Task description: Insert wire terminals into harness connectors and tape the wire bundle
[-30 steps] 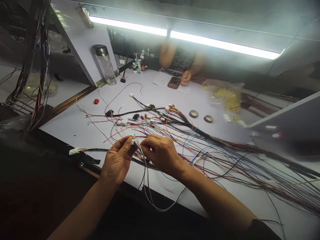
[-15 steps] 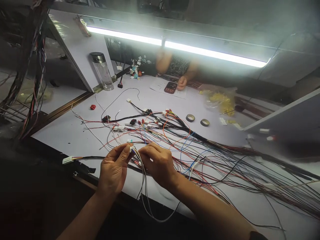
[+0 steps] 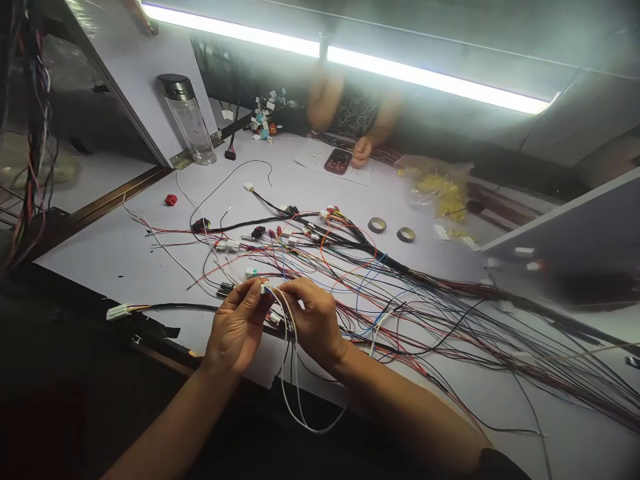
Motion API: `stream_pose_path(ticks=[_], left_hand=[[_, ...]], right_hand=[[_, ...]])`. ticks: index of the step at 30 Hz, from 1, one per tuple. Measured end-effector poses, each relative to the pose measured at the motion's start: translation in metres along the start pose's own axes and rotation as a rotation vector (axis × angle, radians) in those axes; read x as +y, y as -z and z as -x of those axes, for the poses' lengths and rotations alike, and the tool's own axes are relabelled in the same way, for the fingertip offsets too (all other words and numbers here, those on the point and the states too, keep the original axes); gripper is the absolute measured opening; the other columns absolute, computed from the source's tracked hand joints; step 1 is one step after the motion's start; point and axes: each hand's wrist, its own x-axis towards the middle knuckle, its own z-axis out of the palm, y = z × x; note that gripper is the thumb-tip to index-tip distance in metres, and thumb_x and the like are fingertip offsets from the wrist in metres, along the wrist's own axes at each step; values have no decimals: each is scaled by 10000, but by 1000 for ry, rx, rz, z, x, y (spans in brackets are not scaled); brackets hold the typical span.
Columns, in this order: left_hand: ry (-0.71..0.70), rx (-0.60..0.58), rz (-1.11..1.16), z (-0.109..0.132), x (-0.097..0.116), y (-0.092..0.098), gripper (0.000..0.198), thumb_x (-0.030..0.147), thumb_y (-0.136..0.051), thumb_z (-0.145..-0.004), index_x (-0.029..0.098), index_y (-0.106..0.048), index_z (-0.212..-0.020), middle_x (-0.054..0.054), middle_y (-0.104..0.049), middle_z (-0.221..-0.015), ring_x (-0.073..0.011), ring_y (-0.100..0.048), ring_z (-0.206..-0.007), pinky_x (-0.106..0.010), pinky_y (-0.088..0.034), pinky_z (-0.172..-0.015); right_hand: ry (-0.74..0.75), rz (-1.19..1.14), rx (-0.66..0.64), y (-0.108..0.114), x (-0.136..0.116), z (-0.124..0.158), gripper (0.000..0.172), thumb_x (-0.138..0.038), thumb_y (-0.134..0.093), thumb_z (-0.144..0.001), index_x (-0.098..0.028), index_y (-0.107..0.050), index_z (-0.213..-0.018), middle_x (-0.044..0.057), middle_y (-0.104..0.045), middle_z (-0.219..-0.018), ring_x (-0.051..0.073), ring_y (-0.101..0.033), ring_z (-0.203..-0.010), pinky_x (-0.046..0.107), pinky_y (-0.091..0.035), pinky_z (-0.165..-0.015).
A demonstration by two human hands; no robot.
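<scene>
Since half a second ago the two hands have kept their pinch and stayed together over the near edge of the table [image 3: 100, 257], while the whole scene has slid a little leftward and the light tube [image 3: 425, 80] now sits nearer the top of the head view. Left hand [image 3: 234, 328] has its thumb and forefinger closed on a small white connector [image 3: 263, 288], held just above the tabletop with the other fingers curled beneath. Right hand [image 3: 314, 320] meets it from the other side, fingertips pressed shut on the white wires [image 3: 293, 373] just where they leave that connector; these wires hang down in a long loop past the table's edge between the two forearms. Behind the hands a wire harness [image 3: 410, 287] of red, blue, black and white strands fans out to the right, with several small plugs among them. Another white plug [image 3: 118, 311] lies at the left near the dark edge, and a red piece [image 3: 171, 199] lies farther back. Two tape rolls [image 3: 377, 225] sit side by side beyond the harness, a clear water bottle [image 3: 189, 123] stands upright at the back left, and a yellow-filled bag [image 3: 440, 190] lies at the back right. Across the table a co-worker's hand [image 3: 361, 152] rests beside a phone [image 3: 338, 161] on a sheet of paper.
</scene>
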Motion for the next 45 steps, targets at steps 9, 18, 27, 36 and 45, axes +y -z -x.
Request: stream_pose_path(ticks=[9,18,27,36,45], left_hand=[[-216,-130,-58,-1,15,18,277,254,-883,-553,190,-733,-777,-14,-702,-845,-114,-653,-749,-183,-569,-693],[-619,-531,-432,10,19,32,199,80,-699,-753,234,-729,-875,-30,-654,-907,-149,-632,-888,-250,-555,-779],[-859,-777,-823,30,27,18,365,9,-687,-735,253,-696,-1006,-35,-676,-926,-182,-649,-874,-301,-561,-743],[-955,-718,-892,34,29,15,303,48,-718,-697,274,-745,-897,-44,-703,-871,-211,-676,-803,-342,-573,-753],[-1081,-708,-952,36,35,16,358,66,-742,-673,319,-754,-925,-31,-721,-864,-211,-680,-782,-313,-572,-703]], right_hand=[[328,247,-72,33,15,-3,106,-142,-542,-923,-168,-643,-946,46,-705,-865,127,-643,-803,250,-493,-725],[595,258,-12,54,1,4,221,-131,-428,-958,-165,-611,-1077,55,-715,-896,125,-655,-804,280,-462,-676],[763,279,2,60,-10,2,206,-147,-448,-951,-145,-642,-1019,27,-721,-860,111,-664,-820,267,-425,-620],[684,176,-71,59,-8,7,205,-150,-475,-936,-173,-633,-1064,19,-723,-873,120,-665,-826,283,-448,-644],[501,165,-103,53,-14,8,92,-199,-589,-906,-212,-625,-990,-14,-715,-805,101,-624,-709,316,-428,-748]])
